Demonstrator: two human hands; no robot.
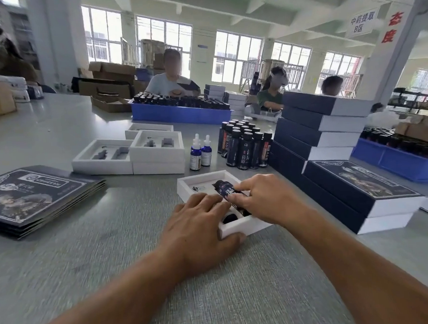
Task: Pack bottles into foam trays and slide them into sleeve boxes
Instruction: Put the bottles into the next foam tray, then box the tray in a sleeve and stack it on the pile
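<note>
Right hand point(262, 199) pinches dark bottle point(226, 190), pressing it lengthwise into slot of white foam tray point(201, 179), likely seating it; left hand point(199, 221) lies flat over tray's near side, fingers straight, thumb against near wall, apparently steadying it; just beyond, standing dark bottles point(244, 145) and two blue dropper bottles point(201, 154) within reach; empty trays point(129, 152) to left, stacked sleeve boxes point(318, 130) to right on grey table point(137, 241)
</note>
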